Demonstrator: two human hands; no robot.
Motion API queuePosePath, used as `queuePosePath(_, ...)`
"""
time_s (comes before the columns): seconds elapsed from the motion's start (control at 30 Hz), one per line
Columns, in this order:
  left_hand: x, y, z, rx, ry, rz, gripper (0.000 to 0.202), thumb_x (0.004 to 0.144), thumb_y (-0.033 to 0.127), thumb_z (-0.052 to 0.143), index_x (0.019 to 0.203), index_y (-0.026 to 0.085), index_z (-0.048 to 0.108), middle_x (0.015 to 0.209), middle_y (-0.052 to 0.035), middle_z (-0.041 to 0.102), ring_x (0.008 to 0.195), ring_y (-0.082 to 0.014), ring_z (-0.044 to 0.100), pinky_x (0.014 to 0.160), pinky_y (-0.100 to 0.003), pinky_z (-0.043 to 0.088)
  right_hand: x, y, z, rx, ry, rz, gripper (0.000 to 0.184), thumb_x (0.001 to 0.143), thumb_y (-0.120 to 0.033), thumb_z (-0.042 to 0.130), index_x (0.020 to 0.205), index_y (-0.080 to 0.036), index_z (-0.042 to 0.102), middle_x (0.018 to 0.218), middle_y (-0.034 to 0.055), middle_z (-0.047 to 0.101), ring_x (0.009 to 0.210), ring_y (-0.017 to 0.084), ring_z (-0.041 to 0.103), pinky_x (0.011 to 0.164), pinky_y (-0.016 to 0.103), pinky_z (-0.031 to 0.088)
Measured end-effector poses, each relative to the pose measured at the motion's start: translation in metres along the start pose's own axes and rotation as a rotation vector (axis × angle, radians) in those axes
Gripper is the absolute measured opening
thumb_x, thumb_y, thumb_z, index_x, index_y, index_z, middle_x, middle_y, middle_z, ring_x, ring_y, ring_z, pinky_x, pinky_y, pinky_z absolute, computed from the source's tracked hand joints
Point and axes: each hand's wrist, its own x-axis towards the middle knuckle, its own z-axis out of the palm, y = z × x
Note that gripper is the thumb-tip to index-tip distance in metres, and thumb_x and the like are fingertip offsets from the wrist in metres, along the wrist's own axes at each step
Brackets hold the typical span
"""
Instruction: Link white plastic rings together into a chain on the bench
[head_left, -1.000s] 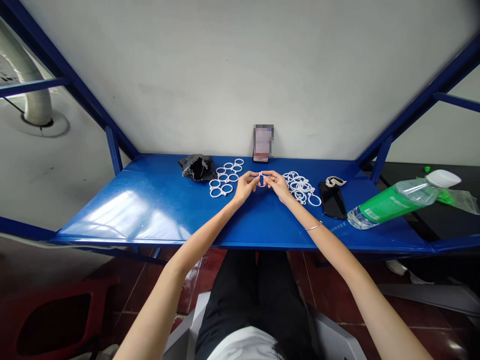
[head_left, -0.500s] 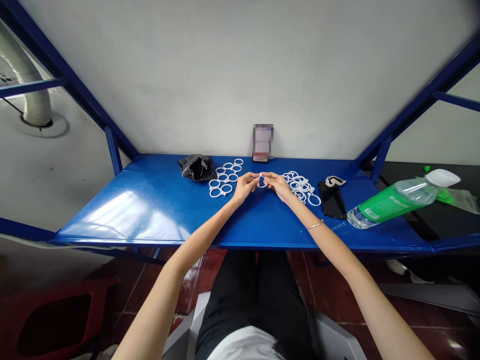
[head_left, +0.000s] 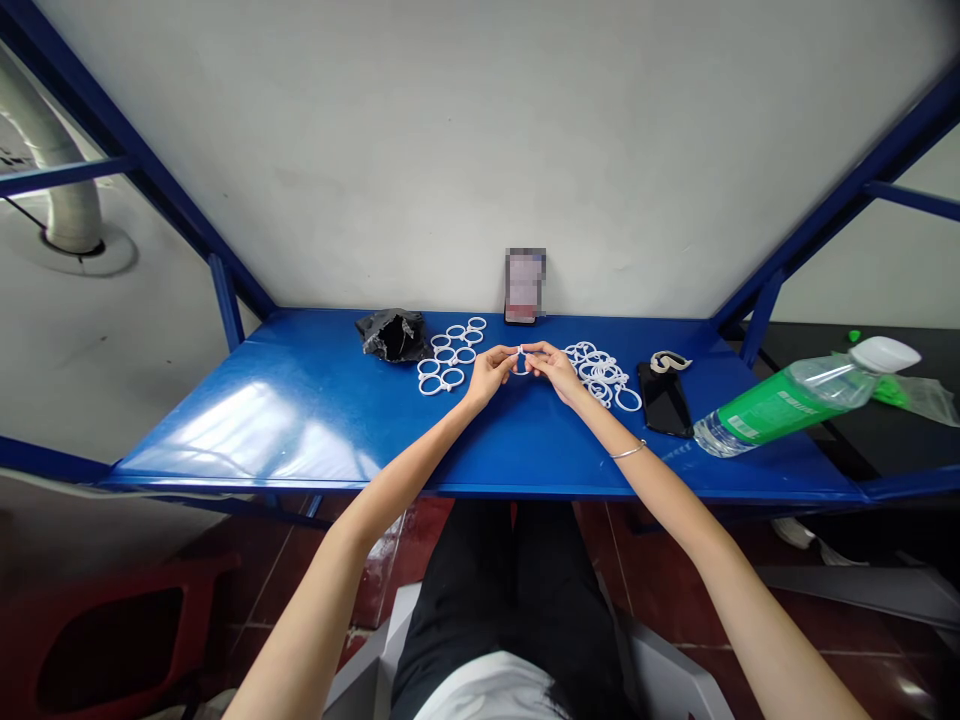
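Observation:
My left hand [head_left: 491,374] and my right hand [head_left: 555,368] meet over the middle of the blue table [head_left: 300,420]. Both pinch one small white plastic ring [head_left: 521,361] between fingertips, held just above the tabletop. To the left of my hands lie several white rings [head_left: 450,356] laid out flat. A heap of several more white rings [head_left: 604,375] lies right beside my right hand.
A crumpled black bag [head_left: 394,334] sits left of the laid-out rings. A phone [head_left: 524,286] leans on the wall behind. A dark phone [head_left: 665,401] and a beige clip [head_left: 670,362] lie at the right. A green-labelled water bottle [head_left: 795,400] lies tilted at the far right edge.
Almost nothing has moved. Both hands stay pinched on the same ring, with only a slight shift of the fingers.

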Motion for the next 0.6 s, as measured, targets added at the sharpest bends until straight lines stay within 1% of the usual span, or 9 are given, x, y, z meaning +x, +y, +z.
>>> queuePosePath(0.13, 0.0001, -0.0005, 0.0008, 0.051, 0.022, 0.009, 0.053, 0.073, 0.06, 0.074, 0.094, 0.011, 0.069, 0.06, 0.0014, 0.059, 0.042, -0.0049, 0.043, 0.042, -0.02, 0.031, 0.001, 0.0008, 0.0013, 0.019, 0.026, -0.014, 0.039, 0.073, -0.051, 0.077, 0.095, -0.02, 0.065, 0.071, -0.0016, 0.065, 0.06, 0.01, 0.051, 0.061, 0.026, 0.042)
queuePosePath(0.2, 0.0, 0.0001, 0.0013, 0.076, 0.018, 0.013, 0.053, 0.074, 0.061, 0.073, 0.094, 0.012, 0.07, 0.059, 0.0014, 0.058, 0.042, -0.0052, 0.043, 0.042, -0.02, 0.031, 0.0018, 0.0013, 0.0013, 0.029, 0.058, -0.026, 0.038, 0.072, -0.051, 0.077, 0.091, -0.021, 0.065, 0.072, -0.0019, 0.065, 0.06, 0.01, 0.052, 0.06, 0.025, 0.044)
queuePosePath(0.27, -0.0002, 0.0009, 0.0015, 0.1, 0.007, 0.02, 0.052, 0.076, 0.061, 0.071, 0.094, 0.012, 0.07, 0.058, 0.0017, 0.057, 0.042, -0.0055, 0.043, 0.042, -0.02, 0.032, 0.0024, 0.0019, 0.0006, 0.026, 0.077, -0.038, 0.037, 0.072, -0.051, 0.078, 0.09, -0.021, 0.066, 0.072, -0.0023, 0.064, 0.06, 0.01, 0.052, 0.059, 0.024, 0.044)
queuePosePath(0.37, -0.0005, 0.0018, 0.0012, 0.148, -0.002, 0.029, 0.05, 0.078, 0.06, 0.068, 0.093, 0.013, 0.07, 0.056, 0.0023, 0.056, 0.042, -0.0057, 0.043, 0.043, -0.02, 0.033, 0.003, 0.0026, -0.0008, 0.005, 0.054, -0.048, 0.04, 0.074, -0.05, 0.077, 0.102, -0.022, 0.069, 0.074, -0.002, 0.065, 0.061, 0.01, 0.053, 0.06, 0.024, 0.045)
queuePosePath(0.43, -0.0004, 0.0019, 0.0007, 0.176, -0.006, 0.029, 0.049, 0.079, 0.06, 0.067, 0.092, 0.013, 0.069, 0.057, 0.0024, 0.056, 0.043, -0.0057, 0.043, 0.044, -0.02, 0.033, 0.0032, 0.0027, -0.0014, -0.018, 0.029, -0.051, 0.042, 0.075, -0.05, 0.075, 0.106, -0.022, 0.07, 0.075, -0.0013, 0.066, 0.061, 0.01, 0.053, 0.06, 0.025, 0.046)
queuePosePath(0.6, -0.0009, 0.0044, 0.0004, 0.221, -0.035, 0.006, 0.051, 0.079, 0.061, 0.065, 0.091, 0.012, 0.068, 0.059, 0.0021, 0.056, 0.046, -0.0065, 0.045, 0.045, -0.02, 0.036, 0.0031, 0.0021, -0.0016, -0.068, 0.018, -0.076, 0.038, 0.076, -0.051, 0.074, 0.097, -0.02, 0.072, 0.075, 0.0005, 0.066, 0.063, 0.011, 0.056, 0.06, 0.026, 0.047)
